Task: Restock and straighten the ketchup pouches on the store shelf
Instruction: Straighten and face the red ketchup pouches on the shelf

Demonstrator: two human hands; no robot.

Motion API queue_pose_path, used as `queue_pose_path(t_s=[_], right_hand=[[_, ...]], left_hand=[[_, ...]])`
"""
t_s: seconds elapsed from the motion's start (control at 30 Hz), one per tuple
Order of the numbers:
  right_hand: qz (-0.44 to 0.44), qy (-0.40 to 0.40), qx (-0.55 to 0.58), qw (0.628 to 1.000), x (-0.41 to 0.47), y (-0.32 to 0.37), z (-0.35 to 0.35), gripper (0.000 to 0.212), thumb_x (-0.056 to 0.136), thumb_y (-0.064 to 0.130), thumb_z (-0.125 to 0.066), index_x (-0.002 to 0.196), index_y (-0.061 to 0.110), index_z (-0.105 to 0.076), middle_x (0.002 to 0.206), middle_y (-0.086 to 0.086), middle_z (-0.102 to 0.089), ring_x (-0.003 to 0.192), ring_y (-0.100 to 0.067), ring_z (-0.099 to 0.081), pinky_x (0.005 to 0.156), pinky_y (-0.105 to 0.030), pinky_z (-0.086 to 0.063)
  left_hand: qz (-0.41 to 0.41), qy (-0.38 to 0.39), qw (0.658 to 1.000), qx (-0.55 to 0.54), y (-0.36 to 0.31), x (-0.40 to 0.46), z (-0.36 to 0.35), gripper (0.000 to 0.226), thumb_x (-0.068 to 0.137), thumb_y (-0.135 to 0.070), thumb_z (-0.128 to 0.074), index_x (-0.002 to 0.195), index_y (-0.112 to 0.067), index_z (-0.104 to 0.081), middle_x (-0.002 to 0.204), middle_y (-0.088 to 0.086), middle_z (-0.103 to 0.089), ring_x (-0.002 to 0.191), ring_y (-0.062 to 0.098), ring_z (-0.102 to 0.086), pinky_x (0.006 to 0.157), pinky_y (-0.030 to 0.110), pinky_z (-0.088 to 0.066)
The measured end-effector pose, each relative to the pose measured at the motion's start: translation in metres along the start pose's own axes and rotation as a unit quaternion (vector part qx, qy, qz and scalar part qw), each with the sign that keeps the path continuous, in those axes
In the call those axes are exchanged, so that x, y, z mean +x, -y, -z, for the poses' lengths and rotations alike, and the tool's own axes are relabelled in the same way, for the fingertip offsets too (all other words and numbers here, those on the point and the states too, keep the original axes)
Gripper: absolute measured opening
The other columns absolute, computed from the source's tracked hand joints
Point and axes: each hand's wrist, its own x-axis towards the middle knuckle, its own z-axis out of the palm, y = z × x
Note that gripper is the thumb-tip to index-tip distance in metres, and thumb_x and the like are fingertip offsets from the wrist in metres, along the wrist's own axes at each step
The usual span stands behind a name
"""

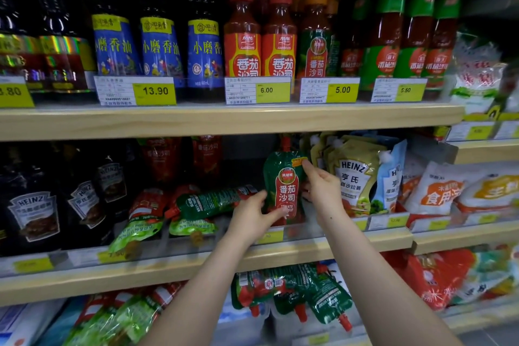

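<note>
We read 番茄沙司 and "TOMATO" on the upright green ketchup pouch, and "HEINZ" with 亨氏 on the beige pouch beside it. On the upper shelf, yellow price tags show 13.90, 6.00, 5.00 and 5.50. The blue-labelled bottles read 小磨香油; the dark jars at lower left say "HEINZ".

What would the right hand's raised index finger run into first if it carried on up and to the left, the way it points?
The right hand is already at the upright green ketchup pouch; its index fingertip sits on the pouch's upper right corner, by the yellow sticker. Going on, it would probably press into that pouch. Depth behind is unclear.
</note>
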Motion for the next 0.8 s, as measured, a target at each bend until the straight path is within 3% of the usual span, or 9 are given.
queue_pose_path(t_s=[0.17, 0.3, 0.4, 0.5, 0.67, 0.73, 0.8], right_hand=[[-0.005, 0.020, 0.056, 0.998, 0.003, -0.007, 0.000, 0.014, 0.085, 0.029, -0.062, 0.077, 0.020, -0.069, 0.070, 0.007, -0.074, 0.066, -0.004, -0.069, 0.048, -0.014, -0.049], [-0.043, -0.018, 0.109, 0.993, 0.006, -0.007, -0.006, 0.018, 0.085, 0.028, -0.063, 0.074, 0.016, -0.070, 0.071, -0.002, -0.075, 0.066, -0.014, -0.071, 0.050, -0.022, -0.052], [-0.028, -0.030, 0.107, 0.993, 0.003, -0.009, -0.013, 0.011, 0.078, 0.030, -0.071, 0.078, 0.021, -0.065, 0.074, 0.001, -0.074, 0.069, -0.014, -0.071, 0.055, -0.025, -0.053], [0.038, -0.038, 0.016, 0.998, 0.001, -0.014, -0.026, 0.031, 0.062, 0.035, -0.081, 0.080, 0.029, -0.057, 0.078, 0.004, -0.071, 0.073, -0.013, -0.071, 0.060, -0.028, -0.057], [0.055, -0.042, -0.049, 0.996, 0.000, -0.012, -0.030, 0.037, 0.063, 0.036, -0.080, 0.089, 0.030, -0.054, 0.089, 0.001, -0.068, 0.084, -0.018, -0.068, 0.075, -0.038, -0.057], [0.051, -0.017, -0.108, 0.993, -0.004, -0.014, -0.018, 0.052, 0.060, 0.041, -0.081, 0.101, 0.027, -0.052, 0.098, 0.002, -0.067, 0.091, -0.017, -0.065, 0.083, -0.041, -0.055], [0.060, -0.009, -0.229, 0.972, -0.012, -0.020, -0.005, 0.074, 0.055, 0.052, -0.079, 0.115, 0.025, -0.046, 0.109, 0.005, -0.063, 0.100, -0.016, -0.062, 0.086, -0.041, -0.052]], left_hand=[[0.012, 0.006, 1.000, -0.007, 0.006, 0.001, -0.003, 0.063, 0.075, -0.055, -0.067, 0.126, -0.020, -0.053, 0.127, 0.002, -0.061, 0.118, 0.021, -0.054, 0.090, 0.030, -0.043], [0.018, -0.002, 1.000, -0.012, 0.006, 0.001, -0.004, 0.067, 0.075, -0.054, -0.067, 0.128, -0.017, -0.052, 0.128, 0.003, -0.060, 0.118, 0.021, -0.054, 0.088, 0.028, -0.042], [0.015, 0.001, 1.000, -0.011, 0.006, 0.001, -0.004, 0.064, 0.075, -0.054, -0.066, 0.127, -0.019, -0.052, 0.127, 0.002, -0.061, 0.117, 0.021, -0.055, 0.088, 0.028, -0.042], [0.019, -0.009, 1.000, 0.004, 0.004, -0.003, -0.005, 0.063, 0.076, -0.055, -0.065, 0.128, -0.020, -0.052, 0.125, 0.002, -0.062, 0.117, 0.020, -0.055, 0.088, 0.028, -0.044], [0.000, 0.029, 1.000, 0.009, -0.006, -0.010, 0.002, 0.053, 0.079, -0.048, -0.067, 0.123, -0.022, -0.054, 0.120, 0.000, -0.063, 0.115, 0.020, -0.055, 0.093, 0.033, -0.047], [-0.027, 0.047, 0.995, 0.082, -0.005, -0.017, 0.014, 0.067, 0.077, -0.048, -0.068, 0.134, -0.021, -0.045, 0.129, -0.002, -0.056, 0.120, 0.020, -0.051, 0.098, 0.033, -0.044], [-0.122, -0.019, 0.966, 0.228, 0.001, -0.029, 0.037, 0.070, 0.075, -0.052, -0.067, 0.134, -0.023, -0.045, 0.131, -0.001, -0.055, 0.120, 0.020, -0.051, 0.100, 0.035, -0.040]])
